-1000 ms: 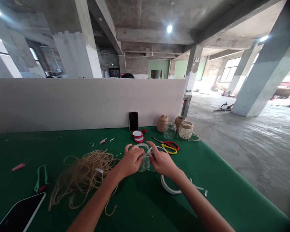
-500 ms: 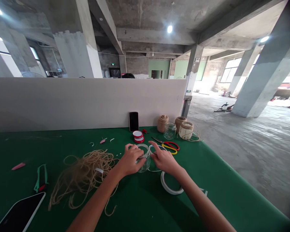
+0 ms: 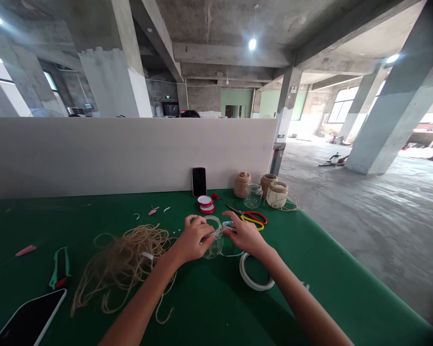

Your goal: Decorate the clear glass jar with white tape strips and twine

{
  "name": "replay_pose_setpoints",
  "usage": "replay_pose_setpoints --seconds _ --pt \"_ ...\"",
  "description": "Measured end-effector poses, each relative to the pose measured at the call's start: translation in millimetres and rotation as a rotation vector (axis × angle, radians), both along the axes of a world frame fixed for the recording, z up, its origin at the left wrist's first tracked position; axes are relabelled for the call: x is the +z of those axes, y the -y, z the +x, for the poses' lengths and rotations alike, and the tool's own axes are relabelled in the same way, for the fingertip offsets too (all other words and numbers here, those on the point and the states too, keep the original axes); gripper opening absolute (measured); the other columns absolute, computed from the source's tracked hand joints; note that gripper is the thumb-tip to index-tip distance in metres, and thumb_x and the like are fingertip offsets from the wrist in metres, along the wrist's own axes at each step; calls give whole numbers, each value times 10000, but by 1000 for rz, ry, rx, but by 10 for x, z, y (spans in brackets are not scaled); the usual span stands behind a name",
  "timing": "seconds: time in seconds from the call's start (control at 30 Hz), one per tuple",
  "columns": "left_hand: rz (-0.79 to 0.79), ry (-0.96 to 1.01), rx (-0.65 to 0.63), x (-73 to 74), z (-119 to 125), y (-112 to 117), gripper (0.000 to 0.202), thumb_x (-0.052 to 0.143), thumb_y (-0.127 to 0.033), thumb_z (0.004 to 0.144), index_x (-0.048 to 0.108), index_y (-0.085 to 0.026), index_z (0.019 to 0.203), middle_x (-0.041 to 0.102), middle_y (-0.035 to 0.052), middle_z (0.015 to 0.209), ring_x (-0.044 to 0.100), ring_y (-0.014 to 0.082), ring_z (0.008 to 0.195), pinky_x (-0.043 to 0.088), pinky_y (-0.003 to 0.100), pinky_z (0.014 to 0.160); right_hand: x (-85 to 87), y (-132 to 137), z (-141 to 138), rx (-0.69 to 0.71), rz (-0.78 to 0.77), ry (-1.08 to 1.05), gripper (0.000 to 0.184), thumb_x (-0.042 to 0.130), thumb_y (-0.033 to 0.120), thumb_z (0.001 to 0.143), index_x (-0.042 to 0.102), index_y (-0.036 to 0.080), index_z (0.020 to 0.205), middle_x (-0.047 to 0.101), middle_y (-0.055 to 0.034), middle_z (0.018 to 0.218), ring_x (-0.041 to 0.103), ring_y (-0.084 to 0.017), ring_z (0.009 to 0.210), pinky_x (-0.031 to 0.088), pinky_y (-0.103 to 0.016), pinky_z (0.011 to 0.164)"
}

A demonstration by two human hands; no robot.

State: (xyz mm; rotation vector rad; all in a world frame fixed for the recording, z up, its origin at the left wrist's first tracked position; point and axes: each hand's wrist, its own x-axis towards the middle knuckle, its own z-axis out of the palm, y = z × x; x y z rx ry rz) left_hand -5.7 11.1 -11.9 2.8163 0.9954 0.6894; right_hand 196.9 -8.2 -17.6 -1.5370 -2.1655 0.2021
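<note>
Beside one twine pile (image 3: 124, 269), the left hand (image 3: 191, 240) is curling its spread fingers around one glass jar (image 3: 212, 245), while the right hand (image 3: 246, 235) is pinching one thin strip (image 3: 222, 231) above the jar.

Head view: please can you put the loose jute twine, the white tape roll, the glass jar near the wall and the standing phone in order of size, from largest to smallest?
1. Loose jute twine
2. White tape roll
3. Glass jar and standing phone: they look about alike, so I do not rank them.
</note>
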Motion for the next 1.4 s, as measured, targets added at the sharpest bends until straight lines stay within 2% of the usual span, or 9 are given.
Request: replay_pose_setpoints --seconds 0.1,0.3,0.47,0.6,0.7,0.87,1.07,1.3,1.4 --pt "6 19 21 2 2 -6 80 427 -243 862 494 -208 887 559 28 865 493 192 905 208 462 970 16 11 4 -7 5 1 430 473 359 863 346 251 1260 606 26 670 575 -171 629 241 -216 546" --pt "-19 3 13 45 -24 -7 89 381 -221 881 468 -228 868 560 27 913 477 201 986 187 463 994 24 -3 -4 56 -11 -16 487 468 307 852 294 235 1301 590 30 670 559 -165 637 250 -210 548" --pt "-105 -54 42 67 -10 7 136 307 -222 894 437 -230 854 539 12 844 508 178 862 203 470 986 26 -13 -4 92 14 -35 503 416 229 857 245 221 1330 600 22 718 555 -159 652 269 -211 560" --pt "-51 -61 64 72 40 26 166 297 -208 883 441 -218 801 521 0 759 501 177 806 247 448 946 45 -14 -3 83 -27 -41 495 384 206 863 232 227 1333 623 11 771 574 -165 693 290 -212 586" --pt "-17 -65 66 61 65 27 163 372 -312 886 476 -211 812 530 1 728 501 195 806 276 442 896 52 -9 -9 79 -27 -38 496 380 199 862 234 235 1335 629 5 805 582 -169 717 301 -215 604" --pt "-22 -41 78 22 67 14 188 374 -308 904 540 -222 928 587 21 811 514 208 881 254 455 898 40 2 -19 90 -25 -49 504 381 193 858 229 224 1337 610 14 761 561 -163 692 294 -212 590" --pt "5 -22 71 48 26 37 144 404 -245 887 546 -220 890 606 33 977 464 227 1057 171 483 973 25 0 -48 132 -45 -66 520 389 198 858 214 214 1347 566 27 711 520 -151 648 283 -215 584" --pt "12 -51 80 41 9 75 184 322 -145 867 489 -201 815 578 18 814 510 181 860 209 480 965 27 -4 -67 174 -48 -80 537 381 177 857 184 206 1357 556 33 680 520 -152 635 303 -224 598" --pt "3 -24 96 28 36 78 158 344 -216 885 497 -204 843 580 17 815 513 181 837 232 473 946 31 1 -77 169 -45 -67 531 382 192 861 188 202 1356 580 24 699 541 -162 665 305 -226 604"
